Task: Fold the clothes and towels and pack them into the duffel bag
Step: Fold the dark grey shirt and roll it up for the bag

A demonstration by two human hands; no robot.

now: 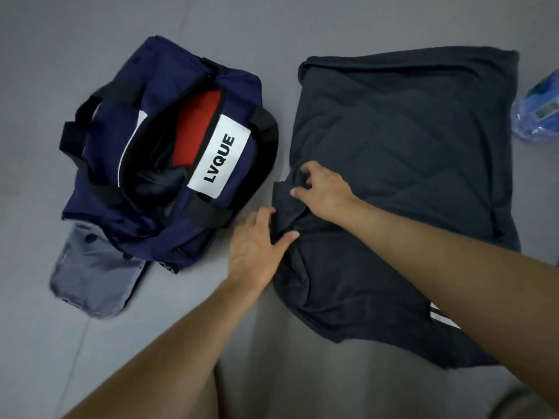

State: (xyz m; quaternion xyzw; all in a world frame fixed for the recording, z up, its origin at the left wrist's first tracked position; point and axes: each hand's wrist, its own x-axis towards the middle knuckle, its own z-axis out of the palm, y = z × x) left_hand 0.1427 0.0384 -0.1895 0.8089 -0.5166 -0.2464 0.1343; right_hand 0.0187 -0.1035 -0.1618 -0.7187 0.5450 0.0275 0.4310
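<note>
Across the right half of the frame, a dark grey garment (408,140) lies spread flat on a grey cloth-covered surface (272,373), its far edge folded over near the upper right. White stripes (440,316) show on it at the lower right, beside the right forearm. Both hands work at the garment's left edge, near the middle of the frame. The right hand (325,190) has its fingers curled into a raised fold of the fabric and pinches it. Just below, the left hand (255,249) grips the same edge, thumb on top of the cloth and fingers tucked beneath the fold.

Left of the garment and apart from it sits a navy duffel bag (90,216), unzipped and gaping, with a white label (219,158) reading LVQUE. Inside it lie a red folded item (196,128) and something black (160,182). A grey flap (90,273) spreads from the bag's near end at lower left. A blue plastic-wrapped pack (538,113) sits at the right edge.
</note>
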